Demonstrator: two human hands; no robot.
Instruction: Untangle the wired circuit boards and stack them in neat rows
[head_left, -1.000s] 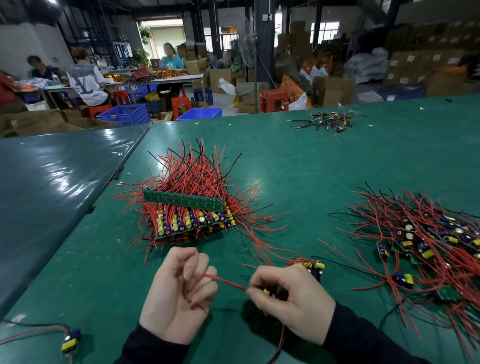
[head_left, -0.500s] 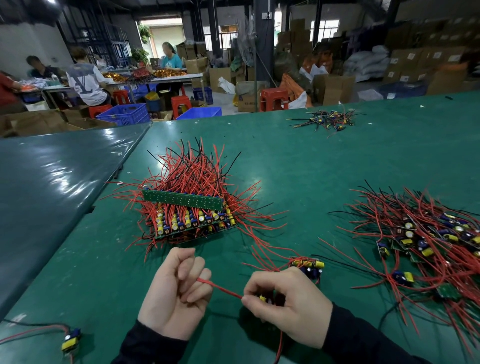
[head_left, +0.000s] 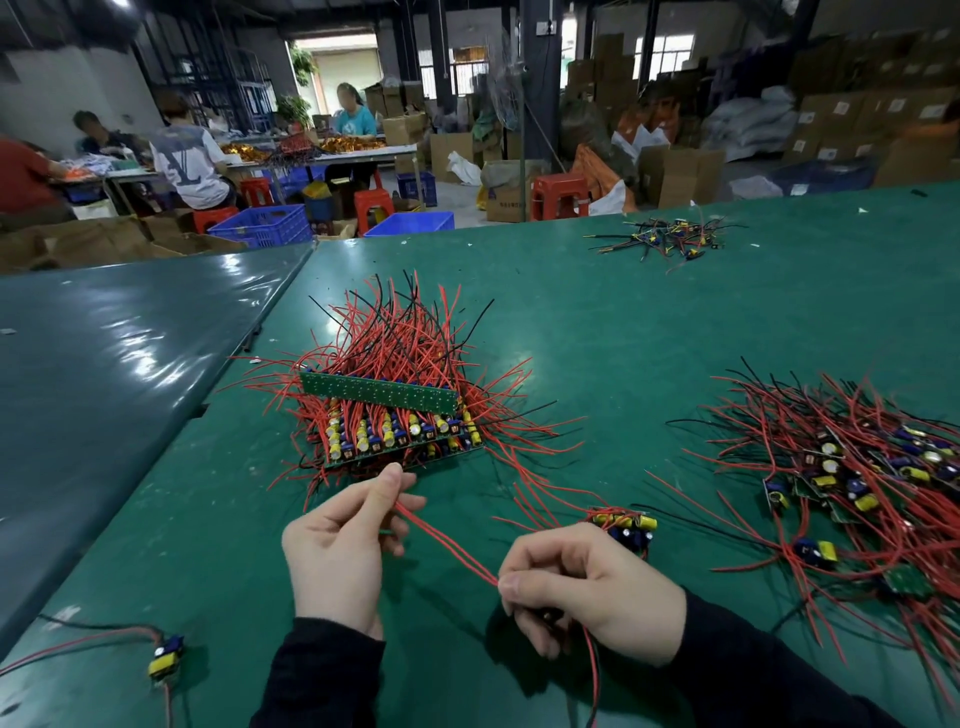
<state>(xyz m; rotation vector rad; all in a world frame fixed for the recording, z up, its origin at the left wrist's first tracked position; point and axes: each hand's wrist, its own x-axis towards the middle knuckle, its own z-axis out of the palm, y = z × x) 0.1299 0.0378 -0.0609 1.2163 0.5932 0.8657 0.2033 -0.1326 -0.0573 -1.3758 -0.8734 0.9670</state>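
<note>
Near the stack (head_left: 389, 415), left hand (head_left: 337, 545) and right hand (head_left: 592, 592) each pinch red wires (head_left: 447, 545) taut above the desk (head_left: 623, 338).

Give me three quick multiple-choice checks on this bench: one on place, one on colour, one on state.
1. Where does the neat stack of boards lie?
A. beyond the left hand
B. right of the tangled pile
C. at the table's far edge

2. What colour are the wires stretched between the hands?
A. black
B. red
C. yellow

3. What is the right hand doing?
A. resting open and flat
B. pinching the wires
C. lifting the stack

Answers: 1 A, the stack sits just past the left fingertips. 2 B, both strands are red. 3 B, its thumb and fingers close on the strands.
</note>
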